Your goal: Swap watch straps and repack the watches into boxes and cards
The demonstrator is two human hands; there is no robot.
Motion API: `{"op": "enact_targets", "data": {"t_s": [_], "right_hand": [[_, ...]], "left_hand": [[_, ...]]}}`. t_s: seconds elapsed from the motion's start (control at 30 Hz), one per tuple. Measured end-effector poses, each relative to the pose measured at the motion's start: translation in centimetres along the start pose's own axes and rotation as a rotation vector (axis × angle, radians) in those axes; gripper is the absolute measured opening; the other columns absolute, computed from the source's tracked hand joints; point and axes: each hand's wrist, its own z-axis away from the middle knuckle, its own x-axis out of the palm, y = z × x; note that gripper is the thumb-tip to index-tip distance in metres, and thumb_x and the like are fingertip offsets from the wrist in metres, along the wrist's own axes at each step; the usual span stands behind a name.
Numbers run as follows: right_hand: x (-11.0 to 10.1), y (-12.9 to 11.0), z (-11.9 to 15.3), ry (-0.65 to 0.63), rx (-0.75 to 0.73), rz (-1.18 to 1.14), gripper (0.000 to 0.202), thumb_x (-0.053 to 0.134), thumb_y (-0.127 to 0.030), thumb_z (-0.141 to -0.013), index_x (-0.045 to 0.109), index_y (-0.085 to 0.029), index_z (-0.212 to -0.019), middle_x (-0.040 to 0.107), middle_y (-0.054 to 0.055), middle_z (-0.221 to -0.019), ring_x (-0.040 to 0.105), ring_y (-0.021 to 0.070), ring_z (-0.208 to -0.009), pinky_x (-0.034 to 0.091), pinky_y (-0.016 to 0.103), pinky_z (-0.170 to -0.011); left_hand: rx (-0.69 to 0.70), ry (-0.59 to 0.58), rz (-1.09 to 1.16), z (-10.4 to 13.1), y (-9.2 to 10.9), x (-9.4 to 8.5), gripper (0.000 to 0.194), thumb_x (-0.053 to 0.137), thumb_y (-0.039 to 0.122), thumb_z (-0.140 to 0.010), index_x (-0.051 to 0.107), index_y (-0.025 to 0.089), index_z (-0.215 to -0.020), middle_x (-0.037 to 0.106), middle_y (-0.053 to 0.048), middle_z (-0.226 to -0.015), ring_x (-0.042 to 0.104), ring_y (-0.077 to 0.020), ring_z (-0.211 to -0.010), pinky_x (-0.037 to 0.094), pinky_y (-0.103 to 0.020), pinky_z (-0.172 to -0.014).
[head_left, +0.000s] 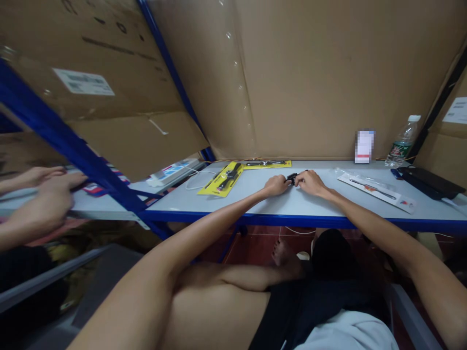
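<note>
Both of my hands meet over the white tabletop (255, 194), near its middle. A small black object (292, 179) sits between them, mostly covered by fingers, so its kind does not show. My left hand (276, 185) is closed on its left end. From the other side, my right hand (310, 183) grips it with curled fingers. Left of my hands lies a yellow card (209, 189) carrying a dark tool (229, 176). Behind it is another yellow card (286, 164) with a long dark tool (266, 163). To the right rests a white card pack (401, 203) with an orange-and-dark slim tool (372, 188).
A clear plastic wrapper (365, 177), black case (432, 181), water bottle (401, 146) and upright phone (364, 147) are at right. A white power strip (173, 172) lies left. Past the blue post (91, 160), a co-worker's hands (47, 194) work. Cardboard (310, 87) stands behind.
</note>
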Motion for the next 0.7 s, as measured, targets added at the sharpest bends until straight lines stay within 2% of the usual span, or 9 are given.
{"op": "enact_targets", "data": {"t_s": [0.07,0.17,0.27,0.37,0.43,0.47,0.6,0.7], "right_hand": [[-0.10,0.18,-0.02,0.042,0.043,-0.015,0.028,0.054,-0.009,-0.084,0.079,-0.022,-0.089,0.077,0.005,-0.095,0.066,0.0213,-0.090,0.042,0.026,-0.077],[-0.08,0.22,0.06,0.124,0.101,-0.019,0.035,0.052,-0.010,-0.087,0.078,-0.022,-0.108,0.077,0.006,-0.099,0.066,0.0220,-0.090,0.042,0.027,-0.077],[0.27,0.18,0.03,0.111,0.068,-0.039,0.041,0.052,-0.011,-0.088,0.075,-0.023,-0.120,0.077,0.007,-0.103,0.066,0.0220,-0.092,0.043,0.027,-0.079],[0.62,0.25,-0.17,0.068,0.026,-0.089,0.036,0.051,-0.007,-0.085,0.080,-0.022,-0.100,0.078,0.005,-0.096,0.066,0.0201,-0.089,0.043,0.026,-0.080],[0.68,0.32,-0.26,0.082,0.032,-0.119,0.034,0.049,-0.004,-0.082,0.080,-0.020,-0.085,0.077,0.004,-0.090,0.066,0.0189,-0.086,0.043,0.025,-0.079],[0.65,0.34,-0.26,0.109,0.053,-0.125,0.035,0.048,-0.004,-0.082,0.079,-0.020,-0.084,0.076,0.003,-0.089,0.066,0.0187,-0.085,0.043,0.025,-0.078],[0.53,0.16,-0.06,0.188,0.143,-0.099,0.038,0.051,-0.009,-0.089,0.077,-0.024,-0.113,0.077,0.003,-0.092,0.066,0.0202,-0.086,0.043,0.027,-0.077],[0.72,-0.06,-0.05,0.163,0.205,-0.074,0.028,0.060,-0.023,-0.091,0.076,-0.023,-0.114,0.076,0.006,-0.093,0.065,0.0226,-0.089,0.043,0.028,-0.076]], "left_hand": [[-0.007,-0.011,0.037,-0.18,-0.12,-0.11,0.045,0.044,0.047,-0.102,0.075,0.014,-0.107,0.076,-0.018,-0.109,0.071,-0.0289,-0.101,0.046,-0.030,-0.077],[-0.014,-0.022,0.070,-0.42,-0.35,-0.17,0.045,0.045,0.048,-0.102,0.075,0.014,-0.104,0.077,-0.014,-0.100,0.071,-0.0254,-0.090,0.044,-0.029,-0.071],[-0.022,-0.029,0.096,-0.61,-0.54,-0.11,0.045,0.045,0.048,-0.102,0.075,0.014,-0.100,0.076,-0.012,-0.094,0.069,-0.0228,-0.082,0.042,-0.028,-0.066],[-0.022,-0.034,0.109,-0.77,-0.62,0.00,0.043,0.046,0.047,-0.102,0.075,0.015,-0.096,0.075,-0.011,-0.089,0.068,-0.0217,-0.078,0.039,-0.028,-0.064],[-0.021,-0.037,0.112,-0.85,-0.62,0.07,0.043,0.047,0.047,-0.101,0.075,0.015,-0.094,0.075,-0.010,-0.088,0.068,-0.0216,-0.078,0.038,-0.028,-0.063],[-0.021,-0.038,0.113,-0.88,-0.63,0.10,0.044,0.047,0.048,-0.101,0.074,0.015,-0.094,0.075,-0.011,-0.088,0.067,-0.0216,-0.078,0.038,-0.028,-0.063],[-0.024,-0.040,0.118,-0.93,-0.64,0.19,0.045,0.046,0.048,-0.101,0.074,0.014,-0.097,0.075,-0.012,-0.091,0.068,-0.0224,-0.081,0.037,-0.028,-0.062],[-0.024,-0.042,0.115,-0.94,-0.66,0.22,0.046,0.045,0.048,-0.101,0.075,0.014,-0.098,0.075,-0.013,-0.093,0.068,-0.0234,-0.083,0.037,-0.028,-0.064]]}}
